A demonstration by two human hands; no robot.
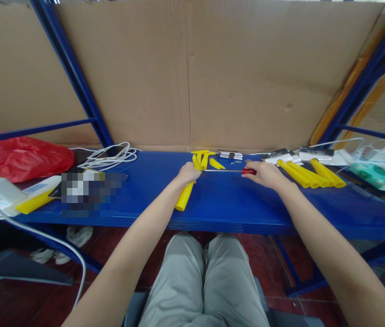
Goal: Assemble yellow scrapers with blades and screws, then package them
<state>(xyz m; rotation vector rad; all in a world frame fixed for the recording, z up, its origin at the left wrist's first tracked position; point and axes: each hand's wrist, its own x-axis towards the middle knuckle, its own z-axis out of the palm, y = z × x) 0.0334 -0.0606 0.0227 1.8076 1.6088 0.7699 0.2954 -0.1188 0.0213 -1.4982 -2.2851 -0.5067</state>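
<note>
My left hand [189,173] is closed round a yellow tube [184,197], whose lower end points toward the table's front edge. In my right hand [262,172] is the red handle [248,171] of a screwdriver. Its thin metal shaft [222,170] runs left across the blue table [233,200] to my left hand; whether the tip touches the tube is hidden. Yellow pieces [204,161] lie just behind my left hand, and a smaller yellow piece [217,164] rests to their right.
Several yellow tubes [310,175] and black-and-white packets [316,153] lie right of my right hand. Small black-and-white items [231,155] sit at the back. On the left are a coiled white cable [112,156], a red bag [25,159] and a white power strip [35,193].
</note>
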